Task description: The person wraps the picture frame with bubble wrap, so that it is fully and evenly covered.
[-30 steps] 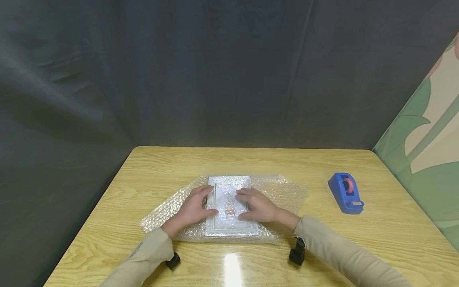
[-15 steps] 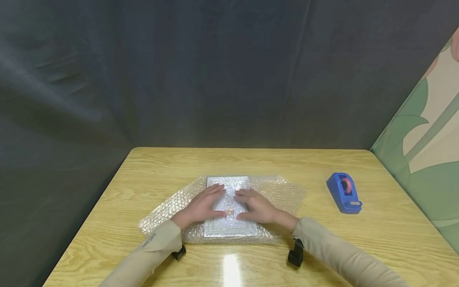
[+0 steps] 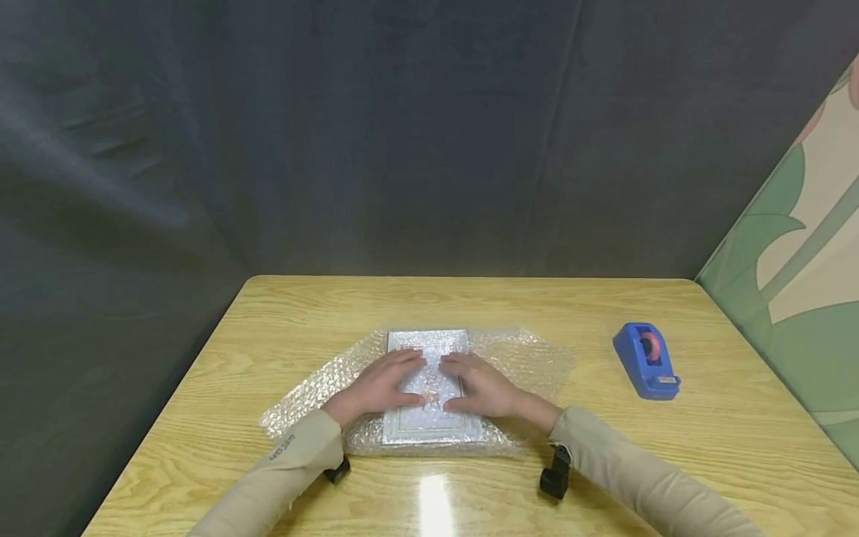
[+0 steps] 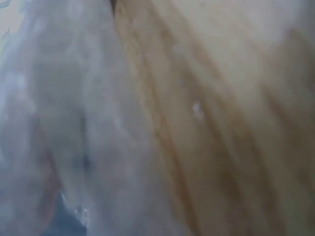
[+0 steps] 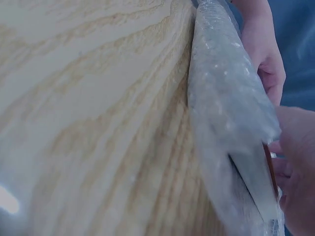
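Note:
A whitish rectangular picture frame (image 3: 432, 430) lies flat on the table, with bubble wrap (image 3: 315, 395) under it, over its face and spread out on both sides. My left hand (image 3: 379, 385) rests on the wrapped left half, fingers extended. On the right half lies my right hand (image 3: 485, 386), its fingers also fairly straight, pointing towards the left hand. The right wrist view shows the frame's side edge (image 5: 253, 179) through an opening in the bubble wrap (image 5: 224, 83). In the left wrist view the bubble wrap (image 4: 59, 98) is a blur beside the table.
A blue tape dispenser (image 3: 634, 362) with a pink roll stands on the right of the wooden table (image 3: 322, 306). Dark curtains (image 3: 403, 149) hang behind and to the left. A patterned panel (image 3: 798, 298) borders the right side.
My left hand has shifted right, from the frame's left edge onto its face, and the bubble wrap now covers more of the left side there. The right hand has stayed nearly still.

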Tool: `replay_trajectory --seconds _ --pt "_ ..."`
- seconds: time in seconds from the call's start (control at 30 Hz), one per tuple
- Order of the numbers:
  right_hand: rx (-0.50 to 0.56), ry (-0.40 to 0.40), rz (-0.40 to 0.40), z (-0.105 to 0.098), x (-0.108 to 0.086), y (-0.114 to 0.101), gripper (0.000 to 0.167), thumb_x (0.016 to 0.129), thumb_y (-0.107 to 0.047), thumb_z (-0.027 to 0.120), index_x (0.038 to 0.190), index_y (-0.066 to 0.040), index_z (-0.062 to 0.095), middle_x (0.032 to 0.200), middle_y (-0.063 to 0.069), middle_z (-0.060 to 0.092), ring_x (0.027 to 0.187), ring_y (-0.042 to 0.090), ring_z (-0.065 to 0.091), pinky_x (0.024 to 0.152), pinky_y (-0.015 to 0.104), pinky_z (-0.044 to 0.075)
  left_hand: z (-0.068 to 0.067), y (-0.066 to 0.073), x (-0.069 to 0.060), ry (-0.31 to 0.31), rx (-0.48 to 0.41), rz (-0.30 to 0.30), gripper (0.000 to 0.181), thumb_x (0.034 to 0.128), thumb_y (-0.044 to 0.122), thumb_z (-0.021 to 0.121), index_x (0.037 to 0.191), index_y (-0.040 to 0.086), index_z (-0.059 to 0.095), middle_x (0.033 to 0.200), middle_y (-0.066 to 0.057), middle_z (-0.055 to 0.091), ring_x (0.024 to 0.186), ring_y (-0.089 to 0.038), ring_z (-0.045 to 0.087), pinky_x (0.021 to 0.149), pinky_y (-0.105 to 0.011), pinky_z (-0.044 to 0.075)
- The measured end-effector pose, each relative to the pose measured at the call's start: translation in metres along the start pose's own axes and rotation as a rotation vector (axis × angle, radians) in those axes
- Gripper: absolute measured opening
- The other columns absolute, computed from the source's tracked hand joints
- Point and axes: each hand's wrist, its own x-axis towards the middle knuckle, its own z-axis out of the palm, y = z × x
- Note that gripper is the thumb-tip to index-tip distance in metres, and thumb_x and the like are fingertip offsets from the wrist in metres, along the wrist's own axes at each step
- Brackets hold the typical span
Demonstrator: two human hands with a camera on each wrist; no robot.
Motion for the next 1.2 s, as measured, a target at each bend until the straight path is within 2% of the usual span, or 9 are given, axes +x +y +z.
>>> replay_trajectory --seconds 0.17,0.37,0.47,0.73,0.9,1.0,1.2 --pt "0.120 0.079 0.043 -0.009 -0.008 0.008 0.057 0.083 -0.024 0.065 0.126 0.007 0.046 0.130 0.023 0.046 0.122 0.036 0.040 0.102 0.051 0.032 0.000 0.000 0.001 0.000 0.006 0.007 0.072 0.0806 0.049 0.059 0.136 0.008 0.040 0.146 -0.009 0.029 0.133 -0.027 0.026 0.109 -0.047 0.020" --pt "0.190 0.126 0.170 -0.032 -0.029 0.021 0.052 0.082 -0.017 0.066 0.125 0.005 0.047 0.128 0.021 0.048 0.120 0.035 0.042 0.101 0.051 0.032 -0.004 0.003 0.001 -0.010 -0.008 0.001 0.071 0.0806 0.047 0.060 0.136 0.007 0.040 0.146 -0.010 0.029 0.133 -0.029 0.026 0.109 -0.048 0.019" --pt "0.188 0.140 0.249 -0.045 -0.042 0.030 0.051 0.082 -0.016 0.066 0.125 0.004 0.047 0.128 0.020 0.049 0.120 0.035 0.042 0.101 0.051 0.032 -0.005 0.003 0.001 -0.013 -0.007 0.006 0.070 0.0808 0.046 0.060 0.135 0.007 0.041 0.145 -0.010 0.030 0.133 -0.029 0.027 0.109 -0.048 0.019" --pt "0.097 0.226 0.411 -0.070 -0.079 0.058 0.051 0.081 -0.015 0.067 0.123 0.008 0.048 0.124 0.026 0.049 0.116 0.043 0.042 0.097 0.055 0.033 -0.002 -0.001 0.005 -0.008 0.006 0.019 0.070 0.0800 0.046 0.061 0.135 0.007 0.042 0.144 -0.010 0.032 0.132 -0.028 0.028 0.109 -0.046 0.020" --pt "0.085 0.228 0.535 -0.082 -0.100 0.067 0.057 0.084 -0.022 0.064 0.126 0.010 0.044 0.128 0.031 0.043 0.119 0.047 0.036 0.097 0.059 0.031 -0.001 -0.004 0.007 0.003 0.007 0.035 0.070 0.0797 0.046 0.062 0.134 0.005 0.042 0.144 -0.011 0.033 0.132 -0.029 0.029 0.108 -0.047 0.021" --pt "0.081 0.231 0.577 -0.087 -0.108 0.069 0.059 0.085 -0.025 0.063 0.127 0.010 0.043 0.128 0.033 0.041 0.119 0.049 0.035 0.096 0.060 0.031 -0.001 -0.004 0.007 0.006 0.004 0.040 0.071 0.0795 0.045 0.063 0.134 0.005 0.042 0.143 -0.012 0.033 0.131 -0.029 0.029 0.108 -0.046 0.021" --pt "0.131 0.251 0.627 -0.088 -0.118 0.073 0.060 0.086 -0.026 0.062 0.127 0.012 0.041 0.124 0.034 0.045 0.106 0.048 0.049 0.084 0.053 0.046 -0.001 -0.004 0.009 0.006 -0.006 0.051 0.070 0.0798 0.044 0.063 0.133 0.003 0.043 0.143 -0.013 0.034 0.131 -0.030 0.030 0.108 -0.047 0.021"
